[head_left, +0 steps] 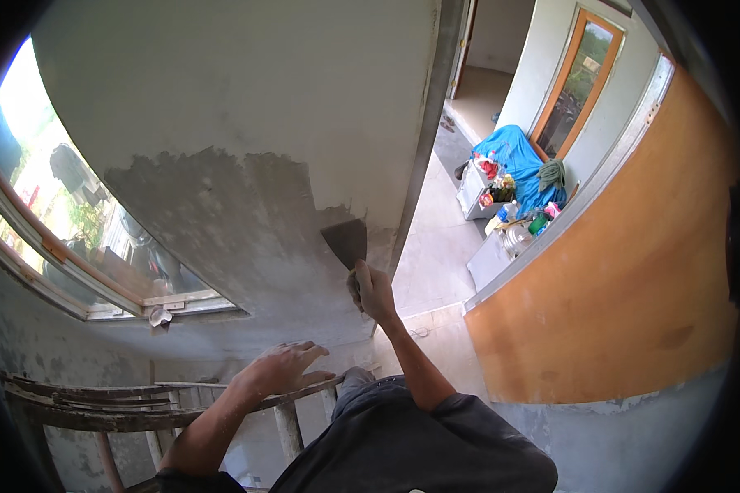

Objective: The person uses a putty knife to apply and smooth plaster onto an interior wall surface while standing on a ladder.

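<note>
My right hand [373,292] is closed round the handle of a putty knife [347,241]. Its wide, dark blade lies against the pale wall [247,82], at the right end of a ragged grey patch of damp-looking filler [222,197]. Lower down on the left, my left hand [281,368] is open, fingers stretched out and thumb apart, with nothing in it. Right beside it runs the top rail of a worn wooden ladder or trestle [148,421]; whether the hand rests on that rail, I cannot tell.
A window with a wooden frame [62,255] is at the left. On the right, past the wall's edge, a doorway leads to a tiled floor [436,238]. Household goods and a blue sheet [514,156] are piled there. An orange-brown wooden door [608,271] stands at the right.
</note>
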Tool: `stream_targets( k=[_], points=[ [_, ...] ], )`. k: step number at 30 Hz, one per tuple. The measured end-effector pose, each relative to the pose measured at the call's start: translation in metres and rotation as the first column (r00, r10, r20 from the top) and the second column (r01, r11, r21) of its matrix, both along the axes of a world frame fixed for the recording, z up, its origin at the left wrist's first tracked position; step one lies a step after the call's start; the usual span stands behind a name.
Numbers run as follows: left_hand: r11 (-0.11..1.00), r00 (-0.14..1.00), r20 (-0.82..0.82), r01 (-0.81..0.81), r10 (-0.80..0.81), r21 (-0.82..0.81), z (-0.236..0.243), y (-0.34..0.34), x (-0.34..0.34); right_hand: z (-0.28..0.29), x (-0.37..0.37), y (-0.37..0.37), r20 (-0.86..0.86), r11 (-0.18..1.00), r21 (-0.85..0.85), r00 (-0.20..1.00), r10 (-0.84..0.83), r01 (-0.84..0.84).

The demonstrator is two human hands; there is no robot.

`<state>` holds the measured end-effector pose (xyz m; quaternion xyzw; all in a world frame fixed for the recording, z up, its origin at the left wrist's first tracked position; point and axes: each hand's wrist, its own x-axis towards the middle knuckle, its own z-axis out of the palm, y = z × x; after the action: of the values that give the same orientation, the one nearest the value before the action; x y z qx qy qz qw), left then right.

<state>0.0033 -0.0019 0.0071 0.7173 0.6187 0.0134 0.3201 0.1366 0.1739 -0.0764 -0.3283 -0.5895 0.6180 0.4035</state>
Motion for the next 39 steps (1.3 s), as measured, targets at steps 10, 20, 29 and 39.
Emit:
stream_targets(
  k=[10,20,29,39],
  points=[
    [1.0,1.0,-0.004,-0.003,0.003,-0.031,0.0,0.002,0.0,-0.012,-0.001,-0.006,0.0,0.999,-0.045,1.0,0.022,-0.022],
    [0.998,1.0,0.006,-0.006,0.007,-0.065,0.001,0.002,-0.001,-0.017,-0.002,-0.002,-0.009,0.998,-0.059,1.0,0.01,-0.01],
    [0.999,1.0,-0.003,0.015,-0.016,-0.031,-0.003,0.001,-0.003,0.03,-0.01,0.009,-0.111,1.0,-0.013,0.994,-0.009,0.008],
    [0.999,1.0,0.004,0.013,-0.013,-0.042,-0.015,0.001,-0.007,0.029,-0.015,0.006,-0.075,0.999,0.045,0.997,-0.004,0.007]
  ],
)
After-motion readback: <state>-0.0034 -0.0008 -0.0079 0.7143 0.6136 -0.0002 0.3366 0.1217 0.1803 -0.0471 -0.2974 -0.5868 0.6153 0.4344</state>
